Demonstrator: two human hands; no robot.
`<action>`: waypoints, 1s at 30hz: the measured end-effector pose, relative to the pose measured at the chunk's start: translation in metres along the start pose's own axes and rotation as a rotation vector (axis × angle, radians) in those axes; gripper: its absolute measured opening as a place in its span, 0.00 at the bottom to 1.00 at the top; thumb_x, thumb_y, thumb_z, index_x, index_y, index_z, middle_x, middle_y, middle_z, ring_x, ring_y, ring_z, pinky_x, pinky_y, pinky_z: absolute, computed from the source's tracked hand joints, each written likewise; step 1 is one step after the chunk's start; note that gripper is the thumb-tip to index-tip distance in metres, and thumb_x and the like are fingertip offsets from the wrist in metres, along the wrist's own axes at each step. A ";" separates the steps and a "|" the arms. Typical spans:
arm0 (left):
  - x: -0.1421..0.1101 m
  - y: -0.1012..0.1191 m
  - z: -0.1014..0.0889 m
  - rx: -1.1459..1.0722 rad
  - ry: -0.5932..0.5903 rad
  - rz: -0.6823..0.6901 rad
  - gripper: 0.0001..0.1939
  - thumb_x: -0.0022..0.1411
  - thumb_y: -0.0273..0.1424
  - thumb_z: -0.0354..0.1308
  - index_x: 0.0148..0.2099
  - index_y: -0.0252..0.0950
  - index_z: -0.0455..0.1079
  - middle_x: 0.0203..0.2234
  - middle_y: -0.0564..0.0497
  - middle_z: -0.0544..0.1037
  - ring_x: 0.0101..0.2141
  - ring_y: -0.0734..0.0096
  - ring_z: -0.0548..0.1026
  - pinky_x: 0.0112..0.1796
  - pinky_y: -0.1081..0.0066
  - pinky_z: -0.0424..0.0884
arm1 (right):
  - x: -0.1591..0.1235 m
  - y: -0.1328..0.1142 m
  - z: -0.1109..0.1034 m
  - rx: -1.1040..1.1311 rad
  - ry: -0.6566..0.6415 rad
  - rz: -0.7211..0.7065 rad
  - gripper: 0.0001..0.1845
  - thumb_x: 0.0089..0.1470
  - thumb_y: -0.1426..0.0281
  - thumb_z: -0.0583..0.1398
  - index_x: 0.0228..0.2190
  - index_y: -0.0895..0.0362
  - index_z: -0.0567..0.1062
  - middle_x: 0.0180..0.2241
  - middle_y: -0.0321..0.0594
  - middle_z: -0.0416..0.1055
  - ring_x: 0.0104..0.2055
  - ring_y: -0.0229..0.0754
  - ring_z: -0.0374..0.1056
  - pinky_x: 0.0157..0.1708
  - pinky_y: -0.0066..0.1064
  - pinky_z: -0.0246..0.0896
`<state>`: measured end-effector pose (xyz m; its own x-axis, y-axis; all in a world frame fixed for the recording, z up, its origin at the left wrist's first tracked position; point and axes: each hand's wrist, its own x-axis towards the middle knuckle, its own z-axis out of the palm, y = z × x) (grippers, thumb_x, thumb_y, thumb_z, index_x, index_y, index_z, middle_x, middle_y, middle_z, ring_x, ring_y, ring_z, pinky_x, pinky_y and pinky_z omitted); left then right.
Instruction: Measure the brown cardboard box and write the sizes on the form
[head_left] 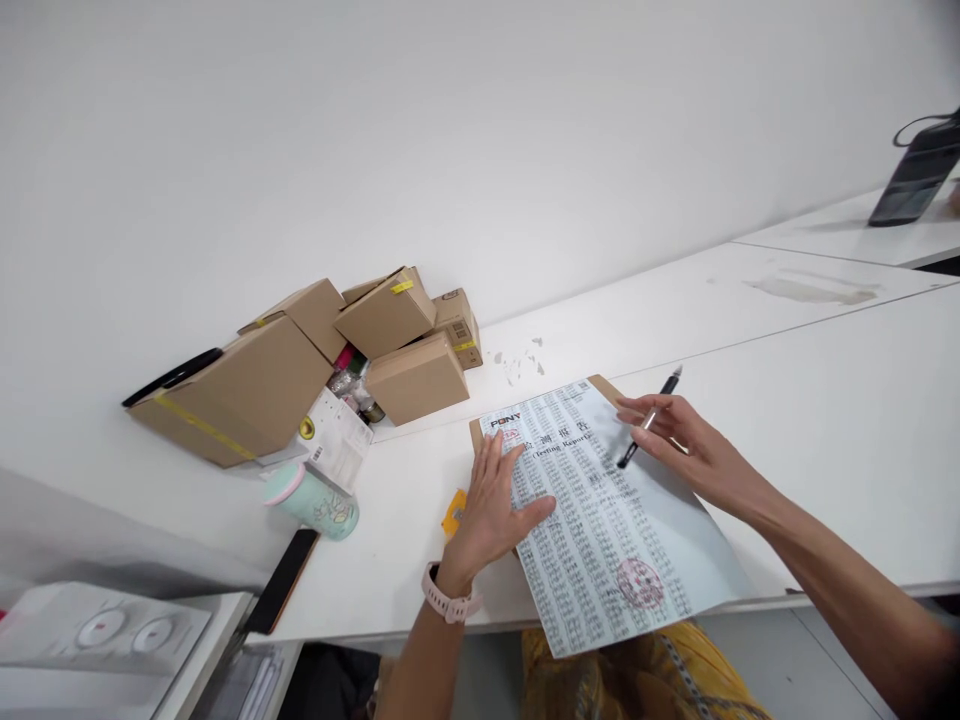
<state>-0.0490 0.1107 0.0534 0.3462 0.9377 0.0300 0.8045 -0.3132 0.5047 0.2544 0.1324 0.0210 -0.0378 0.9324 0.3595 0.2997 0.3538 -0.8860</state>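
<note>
A printed sheet headed "Testing Report" point(600, 530), with a round red stamp, lies over a brown board that shows at its top corners. The sheet's lower end hangs past the table's front edge. My left hand point(491, 505) rests with fingers spread on the sheet's upper left side, a pink watch band around the wrist. Over the right side of the sheet, my right hand point(694, 445) pinches a black and silver pen point(651, 418), which is tilted with its ends pointing to upper right and lower left. Beside my left hand sits a small yellow-orange object point(454, 512), partly hidden.
Several cardboard boxes point(416, 378) stand against the wall at the left. Closer in are a mint tumbler with a pink lid point(319, 503) and a black flat object point(285, 580) at the table's left edge. A dark bottle point(915, 175) stands at the far right.
</note>
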 end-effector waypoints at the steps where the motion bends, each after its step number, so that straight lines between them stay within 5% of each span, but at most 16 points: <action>1: 0.001 0.003 -0.006 0.030 -0.030 0.019 0.45 0.63 0.61 0.54 0.71 0.38 0.54 0.75 0.42 0.40 0.73 0.48 0.34 0.69 0.44 0.41 | 0.003 -0.005 -0.004 0.068 -0.021 -0.018 0.24 0.58 0.53 0.64 0.53 0.43 0.68 0.62 0.42 0.69 0.61 0.57 0.69 0.53 0.51 0.71; 4: 0.017 0.017 -0.028 0.108 -0.064 0.129 0.45 0.63 0.61 0.53 0.72 0.38 0.54 0.74 0.42 0.41 0.73 0.51 0.34 0.69 0.46 0.35 | 0.018 -0.028 -0.015 0.215 -0.019 -0.118 0.30 0.48 0.56 0.72 0.50 0.43 0.67 0.64 0.40 0.67 0.65 0.56 0.64 0.59 0.54 0.65; 7: 0.058 0.033 -0.044 0.106 -0.127 0.191 0.38 0.67 0.54 0.53 0.70 0.38 0.56 0.74 0.44 0.44 0.73 0.55 0.37 0.70 0.49 0.37 | 0.042 -0.051 -0.013 0.269 0.166 -0.150 0.24 0.48 0.55 0.72 0.36 0.48 0.66 0.45 0.40 0.80 0.53 0.54 0.74 0.55 0.52 0.68; 9: 0.095 0.038 -0.048 0.026 -0.193 0.138 0.34 0.66 0.46 0.56 0.69 0.38 0.58 0.74 0.45 0.47 0.73 0.55 0.40 0.69 0.53 0.42 | 0.060 -0.060 -0.004 0.309 0.295 -0.126 0.22 0.55 0.50 0.66 0.31 0.50 0.63 0.32 0.39 0.80 0.40 0.50 0.78 0.49 0.50 0.71; 12: 0.146 0.035 -0.040 -0.094 -0.247 0.052 0.37 0.62 0.40 0.57 0.70 0.35 0.54 0.71 0.41 0.56 0.69 0.52 0.56 0.65 0.58 0.57 | 0.081 -0.057 0.011 0.407 0.288 -0.034 0.25 0.62 0.42 0.53 0.36 0.51 0.67 0.26 0.38 0.78 0.31 0.46 0.77 0.44 0.47 0.73; 15: 0.175 0.026 -0.025 -0.128 -0.295 0.033 0.41 0.57 0.43 0.61 0.69 0.36 0.57 0.69 0.40 0.61 0.65 0.50 0.63 0.61 0.58 0.63 | 0.092 -0.041 0.020 0.507 0.183 0.129 0.31 0.62 0.40 0.50 0.46 0.52 0.72 0.33 0.43 0.79 0.39 0.48 0.78 0.48 0.45 0.72; 18: 0.183 0.017 -0.011 -0.168 -0.355 0.039 0.38 0.55 0.47 0.64 0.65 0.38 0.64 0.65 0.43 0.68 0.61 0.51 0.70 0.58 0.59 0.67 | 0.093 -0.025 0.024 0.523 0.052 0.254 0.26 0.56 0.46 0.62 0.46 0.52 0.76 0.40 0.46 0.79 0.46 0.49 0.76 0.47 0.41 0.72; 20: 0.184 0.013 -0.005 -0.189 -0.367 0.037 0.38 0.54 0.49 0.64 0.63 0.40 0.65 0.63 0.45 0.70 0.58 0.52 0.72 0.57 0.60 0.68 | 0.091 -0.018 0.027 0.453 -0.012 0.316 0.21 0.51 0.51 0.68 0.40 0.52 0.76 0.37 0.43 0.78 0.39 0.47 0.75 0.38 0.39 0.72; 24: 0.187 0.007 0.000 -0.217 -0.364 0.017 0.38 0.52 0.48 0.65 0.62 0.40 0.66 0.62 0.45 0.71 0.59 0.51 0.71 0.56 0.59 0.68 | 0.090 -0.011 0.035 0.214 0.012 0.339 0.17 0.51 0.53 0.67 0.28 0.53 0.71 0.25 0.35 0.70 0.27 0.40 0.65 0.28 0.34 0.62; 30: 0.189 0.006 0.003 -0.242 -0.358 0.011 0.35 0.52 0.47 0.66 0.60 0.40 0.68 0.61 0.45 0.72 0.59 0.51 0.71 0.56 0.61 0.68 | 0.091 0.003 0.036 0.186 0.005 0.288 0.15 0.54 0.53 0.64 0.35 0.51 0.73 0.30 0.36 0.73 0.32 0.42 0.66 0.32 0.35 0.61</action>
<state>0.0227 0.2855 0.0601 0.5337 0.8098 -0.2435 0.6785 -0.2382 0.6949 0.2173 0.2210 0.0400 0.0283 0.9958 0.0875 0.1183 0.0836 -0.9895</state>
